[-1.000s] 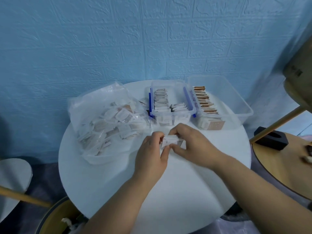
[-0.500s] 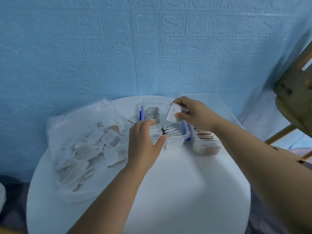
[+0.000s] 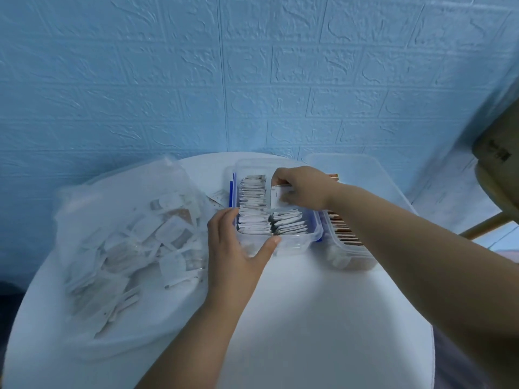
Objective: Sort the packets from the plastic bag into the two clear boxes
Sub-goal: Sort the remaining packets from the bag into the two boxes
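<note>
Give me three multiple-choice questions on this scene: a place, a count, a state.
1. The crumpled clear plastic bag lies: A) left of both boxes; B) right of them; C) inside one.
2. Clear plastic boxes on the round white table: A) one; B) two; C) four.
3. The right hand: A) rests flat; B) pinches a white packet; C) grips the bag.
Answers: A, it sits beside the blue-clipped box; B, that one plus the brown-packet box; B, fingers curl round the packet.
</note>
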Motion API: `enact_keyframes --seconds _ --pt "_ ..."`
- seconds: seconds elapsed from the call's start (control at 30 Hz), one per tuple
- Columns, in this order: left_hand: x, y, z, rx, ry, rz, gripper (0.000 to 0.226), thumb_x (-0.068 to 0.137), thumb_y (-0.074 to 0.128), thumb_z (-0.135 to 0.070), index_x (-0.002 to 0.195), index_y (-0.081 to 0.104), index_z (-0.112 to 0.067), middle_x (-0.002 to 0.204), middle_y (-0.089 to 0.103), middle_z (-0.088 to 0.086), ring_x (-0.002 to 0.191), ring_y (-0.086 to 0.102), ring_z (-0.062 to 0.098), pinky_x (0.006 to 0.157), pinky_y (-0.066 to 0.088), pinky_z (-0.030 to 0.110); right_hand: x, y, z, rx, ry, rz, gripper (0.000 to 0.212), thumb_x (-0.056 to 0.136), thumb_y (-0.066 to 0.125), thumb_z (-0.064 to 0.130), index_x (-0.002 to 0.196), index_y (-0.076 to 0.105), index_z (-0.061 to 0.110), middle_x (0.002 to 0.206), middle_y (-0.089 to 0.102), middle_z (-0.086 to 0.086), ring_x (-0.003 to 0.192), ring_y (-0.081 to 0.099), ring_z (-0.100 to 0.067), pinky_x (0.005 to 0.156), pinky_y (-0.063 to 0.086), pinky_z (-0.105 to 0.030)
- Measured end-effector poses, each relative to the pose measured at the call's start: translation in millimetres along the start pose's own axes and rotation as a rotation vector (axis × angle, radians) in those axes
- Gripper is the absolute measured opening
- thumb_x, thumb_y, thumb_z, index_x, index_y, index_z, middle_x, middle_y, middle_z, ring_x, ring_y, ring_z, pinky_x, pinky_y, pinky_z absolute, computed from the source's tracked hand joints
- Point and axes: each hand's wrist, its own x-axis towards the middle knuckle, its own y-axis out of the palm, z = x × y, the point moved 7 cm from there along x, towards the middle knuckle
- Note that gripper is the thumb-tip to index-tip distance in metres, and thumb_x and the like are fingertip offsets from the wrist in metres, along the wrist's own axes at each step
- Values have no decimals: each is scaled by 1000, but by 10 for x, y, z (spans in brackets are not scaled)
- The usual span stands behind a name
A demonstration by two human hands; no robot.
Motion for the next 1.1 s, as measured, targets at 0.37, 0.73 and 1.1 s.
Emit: enact_keyframes --seconds 0.37,0.73,1.1 --pt "-16 5 23 3 8 -21 79 65 60 -59 121 47 -5 120 34 -6 116 35 5 98 41 35 55 59 51 -188 -33 106 29 83 61 24 110 55 19 100 63 -2 80 44 -17 69 32 -26" --pt "-18 1 36 -3 1 -20 80 65 61 -61 122 46 -6 120 33 -7 117 38 11 91 47 45 55 1 43 145 25 299 21 81 69 33 100 70 24 87 65 15 84 59 -3 88 41 -22" --pt "-13 -48 -46 22 -4 46 69 70 76 -40 121 49 -3 122 42 5 112 35 -2 96 36 14 24 -106 123 198 39 228 18 81 68 32 98 71 25 100 70 10 90 60 -5 86 40 -20"
